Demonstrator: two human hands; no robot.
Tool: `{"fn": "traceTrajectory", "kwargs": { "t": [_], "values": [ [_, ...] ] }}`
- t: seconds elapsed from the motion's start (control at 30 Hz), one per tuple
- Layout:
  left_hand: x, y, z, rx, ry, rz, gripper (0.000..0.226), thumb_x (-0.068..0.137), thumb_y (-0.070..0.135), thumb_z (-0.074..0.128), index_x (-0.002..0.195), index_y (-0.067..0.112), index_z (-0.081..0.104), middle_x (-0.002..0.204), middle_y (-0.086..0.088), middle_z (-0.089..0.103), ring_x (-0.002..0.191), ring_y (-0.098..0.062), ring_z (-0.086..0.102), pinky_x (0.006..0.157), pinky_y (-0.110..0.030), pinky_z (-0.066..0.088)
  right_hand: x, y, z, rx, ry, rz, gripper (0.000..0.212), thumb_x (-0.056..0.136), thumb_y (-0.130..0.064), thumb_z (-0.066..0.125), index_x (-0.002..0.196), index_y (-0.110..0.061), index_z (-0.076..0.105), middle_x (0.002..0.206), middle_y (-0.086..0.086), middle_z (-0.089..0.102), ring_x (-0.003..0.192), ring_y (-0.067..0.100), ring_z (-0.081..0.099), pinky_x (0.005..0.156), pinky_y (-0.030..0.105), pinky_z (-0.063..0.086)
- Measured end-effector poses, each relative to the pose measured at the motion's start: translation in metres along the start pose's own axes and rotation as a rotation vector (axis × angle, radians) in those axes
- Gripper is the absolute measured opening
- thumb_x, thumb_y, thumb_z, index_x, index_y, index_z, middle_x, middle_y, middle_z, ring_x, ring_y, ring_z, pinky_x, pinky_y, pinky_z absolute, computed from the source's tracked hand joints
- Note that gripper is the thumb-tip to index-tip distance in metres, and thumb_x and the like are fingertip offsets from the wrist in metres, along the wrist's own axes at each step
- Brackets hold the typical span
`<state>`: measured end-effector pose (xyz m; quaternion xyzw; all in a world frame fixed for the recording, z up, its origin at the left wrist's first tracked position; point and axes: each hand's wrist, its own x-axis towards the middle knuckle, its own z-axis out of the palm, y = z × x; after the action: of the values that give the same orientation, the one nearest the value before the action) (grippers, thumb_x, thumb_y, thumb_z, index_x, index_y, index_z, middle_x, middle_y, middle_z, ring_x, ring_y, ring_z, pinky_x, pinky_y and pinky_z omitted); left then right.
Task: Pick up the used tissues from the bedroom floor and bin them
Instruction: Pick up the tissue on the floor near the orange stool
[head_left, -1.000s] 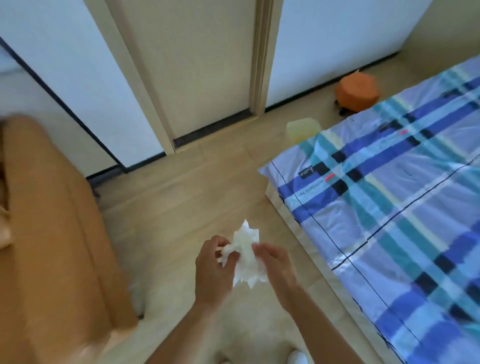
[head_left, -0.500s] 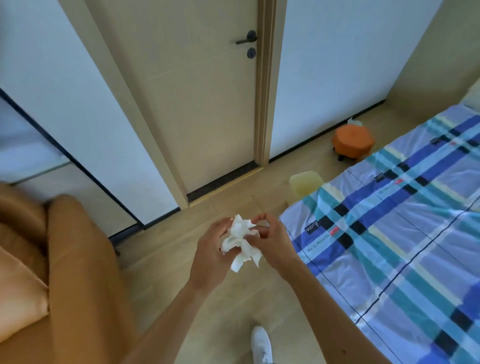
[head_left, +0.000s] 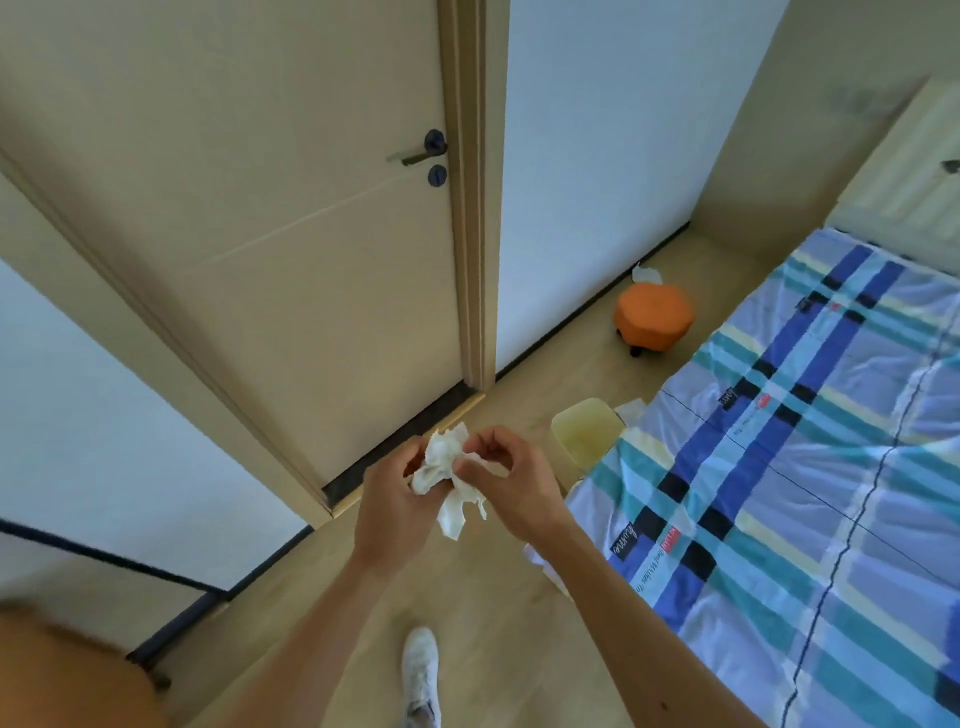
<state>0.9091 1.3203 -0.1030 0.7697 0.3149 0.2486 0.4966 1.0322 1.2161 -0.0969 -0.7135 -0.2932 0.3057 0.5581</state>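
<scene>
Together, left hand (head_left: 395, 499), right hand (head_left: 511, 480), crumpled tissue (head_left: 448, 475)

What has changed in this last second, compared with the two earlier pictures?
The view has lifted: the door handle and a tissue behind the orange stool now show. The hands came closer to the yellow bin. Unchanged: left hand and right hand keep holding the tissue.

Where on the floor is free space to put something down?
Bare wooden floor lies between the beige door and the white shoe. Crowded: the yellow bin, orange stool and loose tissues along the plaid bed.
</scene>
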Motion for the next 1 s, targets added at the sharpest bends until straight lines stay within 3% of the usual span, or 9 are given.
{"fn": "traceTrajectory", "kwargs": {
  "t": [0.1,0.2,0.3,0.53,0.67,0.73,0.87,1.0],
  "values": [
    [0.067,-0.002,-0.007,-0.018,-0.065,-0.003,0.016,0.082,0.015,0.078,0.074,0.021,0.066,0.063,0.000,0.068,0.052,-0.003,0.053,0.050,-0.017,0.045,0.044,-0.013,0.004,-0.066,0.049,-0.017,0.032,0.069,-0.044,0.077,0.097,-0.045,0.060,0.099,-0.025,0.065,0.094,-0.007,0.062,0.072,0.010,0.050],
    [0.132,0.009,-0.004,-0.040,-0.143,-0.006,0.023,0.082,0.009,0.077,0.069,0.024,0.065,0.058,0.004,0.066,0.050,0.000,0.052,0.049,-0.017,0.044,0.087,-0.025,-0.003,-0.160,0.117,-0.065,0.045,0.068,-0.034,0.079,0.102,-0.049,0.052,0.108,-0.026,0.056,0.100,-0.014,0.054,0.072,0.002,0.045],
    [0.191,0.021,0.013,-0.027,-0.242,-0.001,0.020,0.085,0.014,0.077,0.070,0.020,0.066,0.057,0.004,0.066,0.050,-0.001,0.055,0.048,-0.019,0.045,0.130,-0.030,-0.019,-0.217,0.191,-0.101,0.052,0.071,-0.022,0.078,0.104,-0.047,0.047,0.111,-0.025,0.054,0.099,-0.013,0.053,0.070,0.004,0.044],
    [0.327,0.033,0.093,-0.009,-0.408,0.020,0.017,0.086,0.024,0.075,0.075,0.015,0.066,0.060,-0.002,0.069,0.052,-0.008,0.061,0.047,-0.022,0.047,0.255,-0.004,-0.074,-0.201,0.469,-0.035,0.040,0.078,-0.019,0.075,0.095,-0.039,0.045,0.090,-0.009,0.067,0.074,0.005,0.064,0.060,0.019,0.049],
    [0.409,0.042,0.142,0.020,-0.480,0.006,0.019,0.079,0.034,0.080,0.082,0.020,0.067,0.071,-0.005,0.072,0.064,-0.022,0.070,0.053,-0.031,0.053,0.336,0.008,-0.123,-0.231,0.566,-0.012,0.037,0.081,-0.015,0.070,0.090,-0.040,0.045,0.072,-0.011,0.064,0.059,0.005,0.059,0.047,0.018,0.042],
    [0.445,0.047,0.160,0.001,-0.528,-0.013,0.019,0.076,0.037,0.081,0.086,0.026,0.068,0.076,-0.001,0.074,0.069,-0.020,0.072,0.057,-0.032,0.056,0.371,0.009,-0.145,-0.216,0.586,0.009,0.034,0.079,-0.013,0.067,0.090,-0.038,0.047,0.067,-0.010,0.063,0.055,0.006,0.058,0.044,0.018,0.041],
    [0.520,0.062,0.193,-0.046,-0.611,0.003,0.034,0.072,0.040,0.081,0.102,0.031,0.069,0.093,0.011,0.077,0.084,-0.004,0.074,0.068,-0.017,0.057,0.438,0.005,-0.189,-0.160,0.639,0.036,0.035,0.077,-0.008,0.065,0.089,-0.036,0.049,0.065,-0.008,0.064,0.054,0.007,0.058,0.043,0.020,0.043],
    [0.596,0.068,0.233,0.000,-0.695,0.012,0.043,0.077,0.037,0.079,0.116,0.028,0.065,0.107,0.015,0.074,0.098,-0.001,0.070,0.081,-0.020,0.058,0.498,0.011,-0.225,-0.052,0.717,0.106,0.025,0.074,-0.024,0.067,0.089,-0.035,0.050,0.070,-0.002,0.068,0.055,0.014,0.061,0.047,0.032,0.049]
  ]
}}
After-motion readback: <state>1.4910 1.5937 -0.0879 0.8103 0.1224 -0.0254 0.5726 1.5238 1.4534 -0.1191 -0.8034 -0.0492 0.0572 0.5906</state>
